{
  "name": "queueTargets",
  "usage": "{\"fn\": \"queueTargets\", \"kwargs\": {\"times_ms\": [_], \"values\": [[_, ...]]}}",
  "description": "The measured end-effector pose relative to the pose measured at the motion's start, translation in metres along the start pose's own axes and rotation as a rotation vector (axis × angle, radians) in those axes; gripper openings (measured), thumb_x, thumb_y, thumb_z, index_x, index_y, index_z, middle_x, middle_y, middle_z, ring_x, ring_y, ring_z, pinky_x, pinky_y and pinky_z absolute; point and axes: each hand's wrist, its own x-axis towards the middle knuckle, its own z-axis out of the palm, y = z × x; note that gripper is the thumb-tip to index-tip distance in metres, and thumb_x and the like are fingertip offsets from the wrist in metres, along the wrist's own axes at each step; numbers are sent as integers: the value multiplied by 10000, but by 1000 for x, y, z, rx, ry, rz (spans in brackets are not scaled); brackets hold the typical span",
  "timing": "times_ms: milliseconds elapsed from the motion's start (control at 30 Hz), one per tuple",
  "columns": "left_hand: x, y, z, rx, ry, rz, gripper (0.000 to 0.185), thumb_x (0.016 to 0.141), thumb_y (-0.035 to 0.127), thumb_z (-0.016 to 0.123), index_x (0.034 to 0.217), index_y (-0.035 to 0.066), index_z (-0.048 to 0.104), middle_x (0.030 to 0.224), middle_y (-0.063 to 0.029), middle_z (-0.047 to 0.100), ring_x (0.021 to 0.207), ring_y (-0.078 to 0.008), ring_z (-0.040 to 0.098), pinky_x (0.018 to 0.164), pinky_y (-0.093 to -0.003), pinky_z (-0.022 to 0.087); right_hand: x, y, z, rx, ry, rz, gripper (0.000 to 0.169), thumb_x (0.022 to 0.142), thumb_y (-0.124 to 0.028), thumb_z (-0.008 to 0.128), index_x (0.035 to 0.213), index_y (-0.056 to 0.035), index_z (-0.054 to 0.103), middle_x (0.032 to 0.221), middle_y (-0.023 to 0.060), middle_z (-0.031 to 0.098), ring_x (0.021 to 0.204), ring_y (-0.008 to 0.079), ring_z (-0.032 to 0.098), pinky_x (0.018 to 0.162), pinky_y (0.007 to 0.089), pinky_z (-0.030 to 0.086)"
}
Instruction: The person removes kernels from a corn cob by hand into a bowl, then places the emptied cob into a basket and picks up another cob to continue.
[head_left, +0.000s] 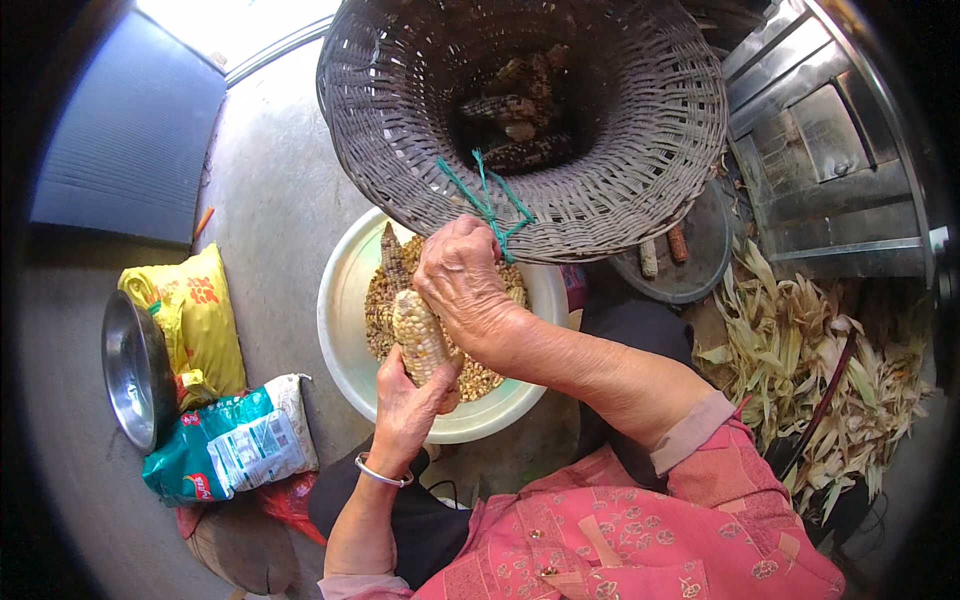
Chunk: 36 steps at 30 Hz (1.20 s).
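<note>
My left hand (416, 405), with a silver-coloured bracelet at the wrist, holds a pale yellow ear of corn (418, 337) upright over a large light-coloured basin (343, 375). Loose kernels (480, 381) and a dark, pointed ear of corn (393, 259) lie in the basin. Closed at the near rim of a wicker basket (637, 184) is my right hand (461, 281), beside a knotted green string (486, 199). The basket is tilted so its mouth faces me, and several dark ears of corn (517, 105) lie deep inside. My right fingertips are mostly hidden.
To the left, a metal bowl (133, 367) leans against a yellow bag (214, 322), near a green-and-white bag (247, 442). On the right are a dark round tray (701, 259) holding cobs, a heap of dry husks (810, 352) and a metal cabinet (832, 180).
</note>
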Motion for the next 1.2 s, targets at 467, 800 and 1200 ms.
{"fn": "queueTargets", "kwargs": {"times_ms": [467, 800, 1200], "values": [[-3, -3, 8, 39, 26, -9, 303, 784, 207, 733, 902, 10, 536, 675, -22, 575, 575, -91, 524, 539, -265, 432, 1, 4, 1, -8, -28, -43, 195, 657, -208, 644, 770, -50, 633, 684, 15, 523, 708, 165, 484, 552, 311, 341], [-6, -11, 6, 68, 15, 60, 348, 764, 240, 735, 928, -12, 560, 650, -62, 587, 572, -123, 552, 569, -291, 461, -3, 9, 7, 87, 32, -81, 172, 680, -214, 633, 738, -52, 628, 693, 51, 554, 730, 169, 519, 575, 297, 393], [-11, 5, 2, 0, 1, 30, 296, 800, 166, 722, 968, 7, 538, 717, -20, 597, 574, -73, 527, 510, -232, 417, -1, 11, 0, 37, 0, -49, 184, 679, -173, 623, 786, -24, 641, 700, 32, 558, 725, 161, 511, 571, 294, 371]]}}
